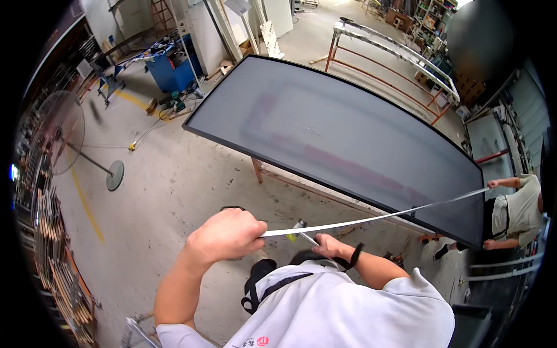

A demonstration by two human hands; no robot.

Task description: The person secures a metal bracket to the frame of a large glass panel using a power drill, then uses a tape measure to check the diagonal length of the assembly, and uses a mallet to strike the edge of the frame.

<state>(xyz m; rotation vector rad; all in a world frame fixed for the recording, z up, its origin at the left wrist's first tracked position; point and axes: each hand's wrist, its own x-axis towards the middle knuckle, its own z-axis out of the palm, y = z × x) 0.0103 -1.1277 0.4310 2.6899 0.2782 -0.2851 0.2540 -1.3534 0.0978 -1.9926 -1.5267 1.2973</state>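
Observation:
My left hand point(227, 235) is closed in a fist on the near end of a long, thin white strip point(354, 221). The strip stretches to the right over the corner of a large framed glass panel point(348, 133), where a co-worker's hand point(493, 183) has its far end. Below the strip, my right hand point(329, 246) grips a hammer-like tool point(308, 238) with a metal shaft. Its head, partly behind the strip, shows a bit of yellow-green. The dark-edged, greyish panel lies flat on a reddish frame stand point(257, 169).
The co-worker point(513, 214) stands at the panel's right end, another hand at its corner. Behind the panel is a red rack point(383, 81) with a whitish top rail. Left are a round-based standing fan point(115, 176), a blue bin point(172, 69) and stacked long profiles point(61, 278).

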